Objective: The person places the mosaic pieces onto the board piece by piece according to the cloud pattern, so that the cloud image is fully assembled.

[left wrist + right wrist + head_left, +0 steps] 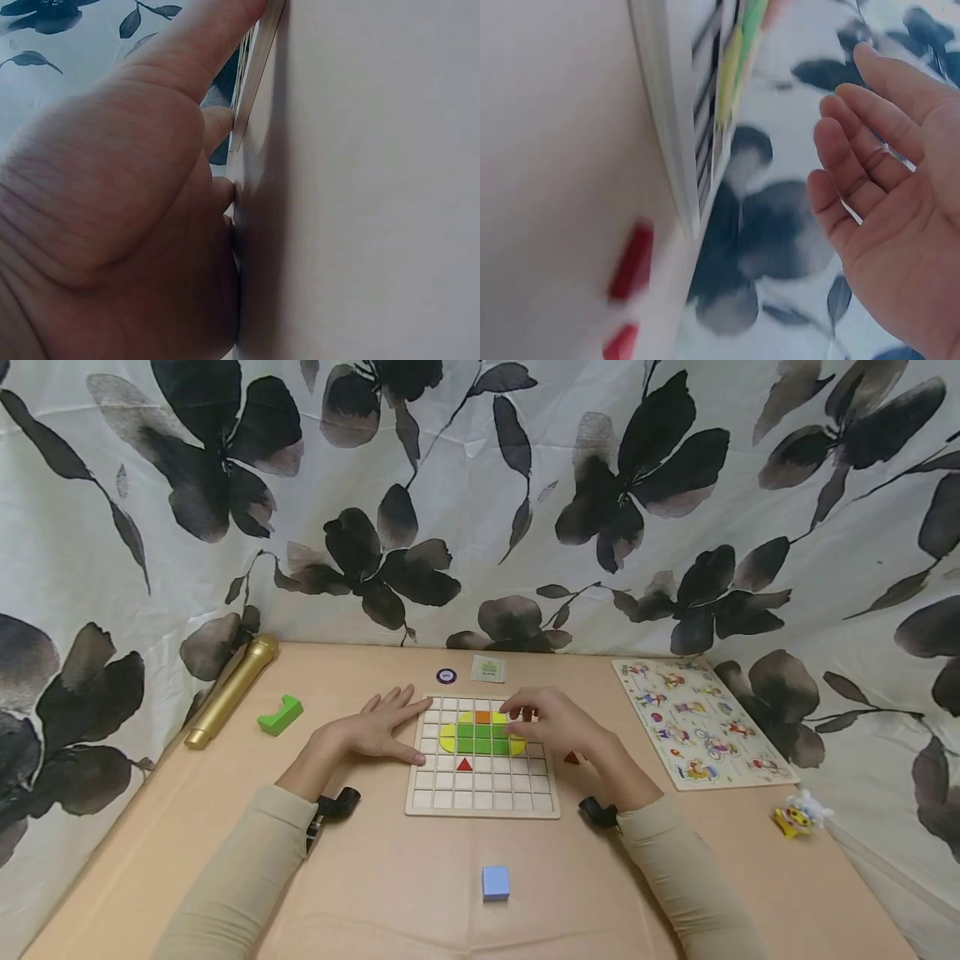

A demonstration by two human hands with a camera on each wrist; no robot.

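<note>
A white gridded board point(442, 799) with a wooden rim lies at the middle of the table. Green pieces point(482, 742) fill several of its squares, with curved yellow pieces point(447, 737) at their sides and an orange piece point(482, 717) above. Lower on the grid sits a red triangle point(465, 765). My left hand point(371, 727), fingers spread, touches the board's left edge. Over the right part of the board hovers my right hand point(555, 718); the right wrist view shows its loosely bent fingers point(844, 157) holding nothing. Beside the board lie two red pieces point(632, 259), partly hidden in the head view.
Nearer me is a blue cube point(496, 883). A green curved block point(281, 716) and gold cylinder point(232, 693) lie left. Behind the board are a round token point(446, 676) and small card point(488, 668). Right are a picture board point(701, 722) and small toy figure point(799, 815).
</note>
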